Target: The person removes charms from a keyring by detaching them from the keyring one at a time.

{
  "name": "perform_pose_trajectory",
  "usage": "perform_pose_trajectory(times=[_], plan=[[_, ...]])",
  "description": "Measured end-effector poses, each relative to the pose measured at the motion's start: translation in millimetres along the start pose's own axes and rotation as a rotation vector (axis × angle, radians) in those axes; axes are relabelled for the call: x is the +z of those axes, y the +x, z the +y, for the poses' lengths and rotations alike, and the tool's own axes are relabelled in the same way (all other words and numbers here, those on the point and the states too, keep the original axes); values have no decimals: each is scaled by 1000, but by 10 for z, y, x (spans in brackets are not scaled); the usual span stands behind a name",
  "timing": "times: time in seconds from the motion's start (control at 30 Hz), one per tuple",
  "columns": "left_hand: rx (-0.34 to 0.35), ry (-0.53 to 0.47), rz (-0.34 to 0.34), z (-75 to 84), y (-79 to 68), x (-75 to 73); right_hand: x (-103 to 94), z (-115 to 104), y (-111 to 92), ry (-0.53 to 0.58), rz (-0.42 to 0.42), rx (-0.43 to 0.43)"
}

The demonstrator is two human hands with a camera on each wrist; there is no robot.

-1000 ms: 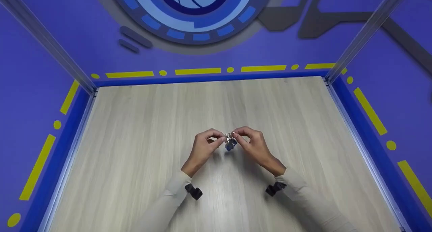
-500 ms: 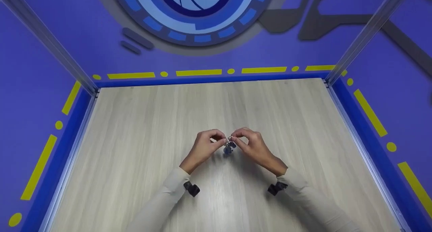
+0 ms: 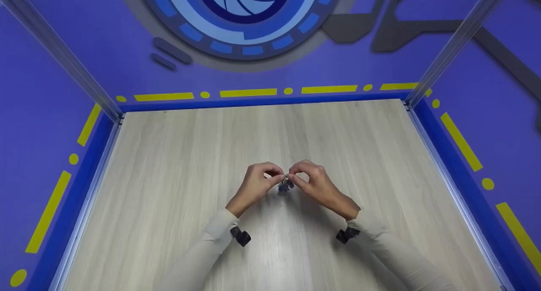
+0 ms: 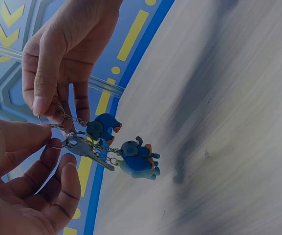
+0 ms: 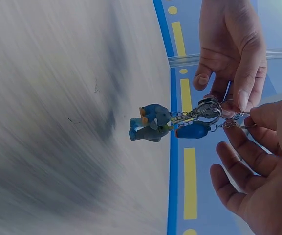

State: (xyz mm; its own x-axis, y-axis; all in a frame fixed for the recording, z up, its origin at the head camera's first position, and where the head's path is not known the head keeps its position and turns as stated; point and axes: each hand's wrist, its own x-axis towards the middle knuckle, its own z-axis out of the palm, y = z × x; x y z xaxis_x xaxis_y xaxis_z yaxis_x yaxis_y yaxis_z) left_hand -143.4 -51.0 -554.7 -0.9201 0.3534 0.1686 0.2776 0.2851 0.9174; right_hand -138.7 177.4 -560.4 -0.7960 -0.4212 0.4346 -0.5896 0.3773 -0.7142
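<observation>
My left hand (image 3: 258,185) and right hand (image 3: 317,185) meet near the middle of the table, above its top. In the left wrist view, the left thumb and forefinger pinch a key ring (image 4: 57,142) bearing a silver key (image 4: 84,151). The right fingers pinch a linked split ring (image 5: 239,117), seen in the right wrist view. Short chains hang from the rings with small blue elephant charms: one charm (image 4: 103,128) sits nearer the right hand, and others (image 4: 138,157) dangle together lower down. Fingertips partly cover both rings, so exactly how they interlock cannot be told.
A pale wood-grain table (image 3: 177,155) lies under the hands. Blue-purple panels with yellow marks (image 3: 248,92) and metal posts (image 3: 456,45) enclose its back and sides. Each sleeved wrist carries a small black camera (image 3: 241,236).
The charms hang slightly lower and farther left than a second ago. A ring that showed between the fingertips half a second ago is now mostly covered; both hands keep their pinch.
</observation>
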Motion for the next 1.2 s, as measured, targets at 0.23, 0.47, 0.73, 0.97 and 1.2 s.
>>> perform_pose_trajectory(times=[0.23,0.47,0.73,0.97,1.2], plan=[[0,-7,6,5,-4,-6,-15,0,3,-6,12,-21],[-41,-117,6,-23,-43,-43,-20,29,-11,17,17,26],[-58,-272,2,-78,-74,-46,-10,39,-39,118,62,111],[-78,-223,-23,-74,-83,-63,6,-3,-35,145,63,127],[-74,-114,-26,-41,-81,-73,16,-22,-15,73,66,79]])
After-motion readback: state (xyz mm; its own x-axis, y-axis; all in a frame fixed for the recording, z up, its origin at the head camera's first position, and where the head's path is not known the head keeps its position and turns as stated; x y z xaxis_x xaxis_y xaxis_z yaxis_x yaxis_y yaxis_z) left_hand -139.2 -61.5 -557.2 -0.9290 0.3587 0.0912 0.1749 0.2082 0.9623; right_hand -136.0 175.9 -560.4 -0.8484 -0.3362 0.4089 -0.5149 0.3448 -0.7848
